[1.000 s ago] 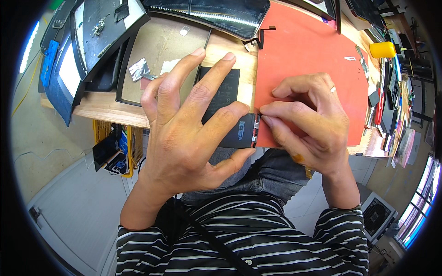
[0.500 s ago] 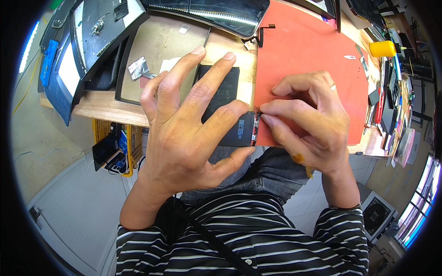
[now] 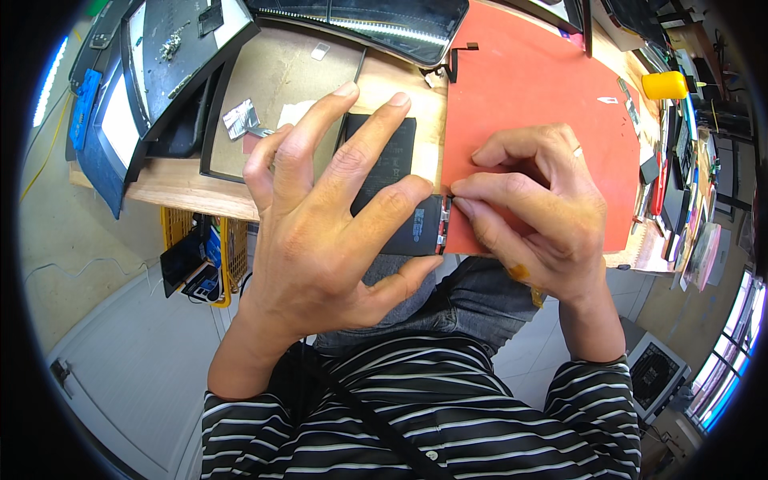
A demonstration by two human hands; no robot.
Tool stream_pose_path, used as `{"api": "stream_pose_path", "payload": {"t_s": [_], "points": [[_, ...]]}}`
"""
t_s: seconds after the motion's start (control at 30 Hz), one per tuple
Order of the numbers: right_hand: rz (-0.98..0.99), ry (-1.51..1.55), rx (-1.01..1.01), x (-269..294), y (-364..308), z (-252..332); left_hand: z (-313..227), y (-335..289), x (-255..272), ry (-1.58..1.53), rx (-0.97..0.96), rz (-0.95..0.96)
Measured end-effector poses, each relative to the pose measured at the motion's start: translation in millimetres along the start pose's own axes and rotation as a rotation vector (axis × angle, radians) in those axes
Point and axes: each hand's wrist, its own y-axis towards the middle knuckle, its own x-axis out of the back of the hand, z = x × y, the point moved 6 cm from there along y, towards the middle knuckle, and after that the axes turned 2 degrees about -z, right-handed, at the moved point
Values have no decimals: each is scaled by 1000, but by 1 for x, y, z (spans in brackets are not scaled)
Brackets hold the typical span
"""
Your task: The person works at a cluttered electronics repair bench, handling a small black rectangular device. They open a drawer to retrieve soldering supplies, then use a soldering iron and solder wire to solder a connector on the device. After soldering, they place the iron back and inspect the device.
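Note:
A flat black L-shaped battery (image 3: 390,160) lies at the table's front edge, partly under my left hand (image 3: 320,204). That hand's fingers are spread, with the index fingertip and thumb resting by the battery's right end. A narrow strip with small metal contacts (image 3: 443,226) runs along this end, next to the red mat (image 3: 534,88). My right hand (image 3: 536,212) has thumb and index finger pinched together at the strip's upper end. A small dark bit sits at those fingertips, too small and covered to make out. Yellowish tape (image 3: 520,273) sticks to the base of my right hand.
A tray (image 3: 276,72) with foil scraps and a dark-screened device (image 3: 376,28) lie behind my left hand. A small black flex piece (image 3: 456,64) is on the mat's far edge. A yellow bottle (image 3: 666,85) and tools stand at the right; a yellow basket (image 3: 232,264) is below left.
Both hands stay almost in place. The right fingertips have shifted very slightly at the strip's end.

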Motion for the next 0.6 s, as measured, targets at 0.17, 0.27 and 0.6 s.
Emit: {"api": "stream_pose_path", "payload": {"t_s": [0.17,0.27,0.6], "points": [[-1,1,6,0,-1,0,-1,-1,0,7,-5,-2],[-1,3,4,0,0,0,-1,-1,0,7,-5,-5],[-17,47,-23,5,-1,-2,0,-1,2,9,-36,2]]}}
